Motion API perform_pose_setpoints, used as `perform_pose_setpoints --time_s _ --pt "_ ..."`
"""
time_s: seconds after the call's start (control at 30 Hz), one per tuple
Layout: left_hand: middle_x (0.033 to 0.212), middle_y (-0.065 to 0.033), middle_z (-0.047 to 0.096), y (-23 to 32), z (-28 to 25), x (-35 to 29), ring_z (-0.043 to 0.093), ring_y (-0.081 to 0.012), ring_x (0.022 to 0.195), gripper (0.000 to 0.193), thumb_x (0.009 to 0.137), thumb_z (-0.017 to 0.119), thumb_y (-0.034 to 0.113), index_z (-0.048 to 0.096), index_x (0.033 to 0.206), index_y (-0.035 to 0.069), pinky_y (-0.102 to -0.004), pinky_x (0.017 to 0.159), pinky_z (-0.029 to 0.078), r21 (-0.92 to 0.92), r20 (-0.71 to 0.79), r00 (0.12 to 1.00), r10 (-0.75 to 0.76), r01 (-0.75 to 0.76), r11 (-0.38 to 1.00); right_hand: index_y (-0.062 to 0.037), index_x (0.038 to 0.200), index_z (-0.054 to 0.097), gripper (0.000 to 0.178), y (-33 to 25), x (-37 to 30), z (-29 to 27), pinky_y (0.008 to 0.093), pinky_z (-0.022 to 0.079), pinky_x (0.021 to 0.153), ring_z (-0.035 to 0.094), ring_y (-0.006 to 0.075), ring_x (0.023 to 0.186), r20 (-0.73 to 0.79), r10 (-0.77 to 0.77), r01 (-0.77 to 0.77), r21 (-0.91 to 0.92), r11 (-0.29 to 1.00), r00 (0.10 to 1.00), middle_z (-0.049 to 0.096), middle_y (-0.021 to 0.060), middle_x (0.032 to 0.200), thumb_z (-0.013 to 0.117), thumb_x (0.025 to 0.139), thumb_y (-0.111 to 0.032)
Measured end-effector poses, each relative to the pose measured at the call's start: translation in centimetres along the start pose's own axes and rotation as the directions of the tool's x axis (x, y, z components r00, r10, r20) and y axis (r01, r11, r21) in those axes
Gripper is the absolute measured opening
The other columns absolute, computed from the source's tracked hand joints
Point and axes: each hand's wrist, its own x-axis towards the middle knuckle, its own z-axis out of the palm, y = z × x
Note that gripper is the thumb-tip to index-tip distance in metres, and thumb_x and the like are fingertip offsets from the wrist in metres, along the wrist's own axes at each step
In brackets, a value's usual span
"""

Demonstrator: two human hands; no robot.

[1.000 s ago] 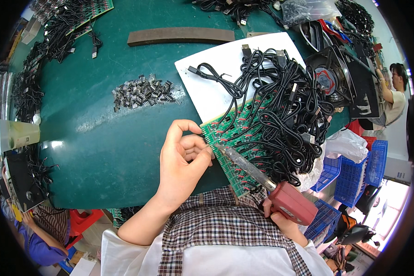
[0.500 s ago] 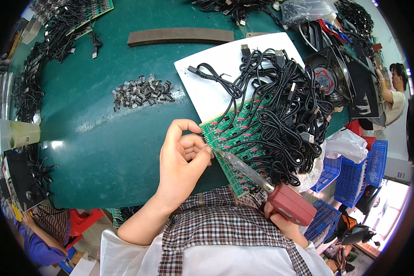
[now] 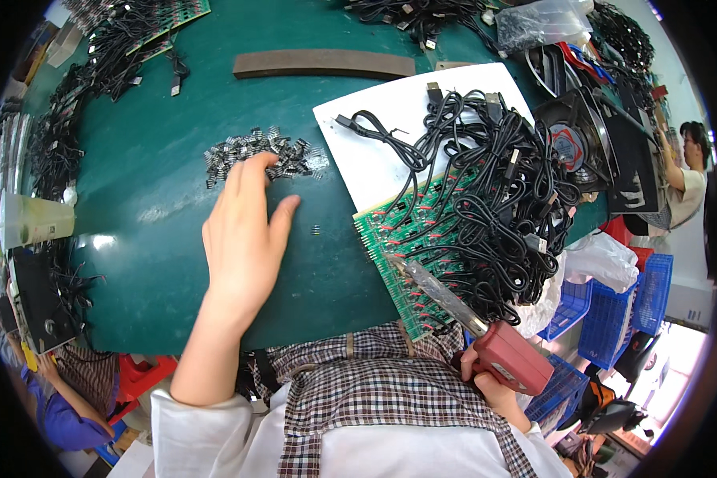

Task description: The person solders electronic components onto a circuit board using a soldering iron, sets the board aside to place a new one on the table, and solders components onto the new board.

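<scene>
My left hand (image 3: 243,231) reaches to the near edge of a pile of small black-and-silver pin connectors (image 3: 231,153). Its fingers are stretched out and the thumb stands apart; the fingertips touch or hover just above the pile. One loose connector (image 3: 315,229) lies by itself to the right of the thumb. My right hand (image 3: 494,388) is wrapped round the red handle of a soldering gun (image 3: 506,357). The gun's tip points up and left over a green circuit board panel (image 3: 406,295), whose left edge carries a row of pins. Black USB cables (image 3: 494,207) are attached and heaped over its right side.
A white board (image 3: 346,151) lies under the panel. Beyond it rests a brown bar (image 3: 323,64). At the right stand a fan-like round unit (image 3: 570,147) and blue crates (image 3: 609,319). A plastic cup (image 3: 36,219) is at the left. Other people sit at both sides.
My left hand has left the board's pin edge and moved left and away to the connector pile, its fingers opening out. The soldering gun has shifted slightly right and nearer.
</scene>
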Motion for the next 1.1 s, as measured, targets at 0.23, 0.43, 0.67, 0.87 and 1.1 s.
perform_pose_setpoints --time_s 0.23,0.43,0.67,0.87,1.1 --pt "0.087 -0.0121 0.054 -1.2 -0.4 1.4 0.056 -0.0301 0.076 0.019 0.075 0.061 0.004 0.056 0.093 0.004 -0.0377 0.066 0.043 -0.111 0.213 0.973 -0.087 0.112 0.987 -0.0035 0.082 0.061 0.028 -1.3 0.1 -0.1 0.0253 0.045 0.058 0.058 0.0183 0.063 -0.001 -0.039 0.039 0.084 0.996 0.999 0.06 0.0066 0.077 0.068 0.055 -0.003" --pt "0.086 -0.0117 0.053 0.1 -0.8 -0.9 0.055 -0.0292 0.079 0.018 0.074 0.061 0.002 0.056 0.09 0.003 -0.0369 0.068 0.043 -0.17 -0.009 1.0 0.005 -0.007 0.985 -0.0014 0.082 0.061 0.025 -1.2 0.3 0.2 0.0238 0.044 0.056 0.058 0.0163 0.063 -0.007 -0.023 0.024 0.296 0.955 1.0 0.059 0.0067 0.075 0.066 0.058 -0.001" --pt "0.078 -0.0105 0.054 1.0 0.0 -2.1 0.056 -0.0244 0.071 0.011 0.07 0.064 -0.001 0.056 0.078 0.001 -0.0327 0.063 0.044 -0.32 0.222 0.975 0.007 0.066 0.945 -0.0045 0.078 0.062 0.023 -0.9 -0.1 0.0 0.0255 0.045 0.055 0.058 0.0182 0.061 -0.021 -0.036 0.038 0.126 0.991 0.999 0.059 0.0061 0.074 0.068 0.056 -0.002" --pt "0.078 -0.0094 0.062 2.1 -0.2 -3.8 0.061 -0.0136 0.071 0.011 0.073 0.064 -0.007 0.062 0.084 -0.006 -0.0222 0.067 0.05 -0.668 0.446 0.872 -0.2 0.473 0.574 -0.0072 0.075 0.063 0.022 -0.9 0.0 0.1 0.0269 0.045 0.054 0.057 0.0213 0.06 -0.042 -0.026 0.029 0.077 0.997 0.999 0.058 0.0064 0.074 0.068 0.055 -0.001" --pt "0.085 -0.0116 0.063 4.2 0.1 -5.8 0.063 -0.0157 0.076 0.015 0.076 0.061 -0.008 0.063 0.091 -0.007 -0.0252 0.073 0.052 -0.779 0.565 0.813 -0.139 0.582 0.235 -0.0063 0.077 0.062 0.022 -0.3 -0.1 -0.3 0.027 0.045 0.054 0.057 0.0217 0.06 -0.023 -0.08 0.079 -0.01 0.997 0.997 0.059 0.007 0.073 0.068 0.056 -0.002"
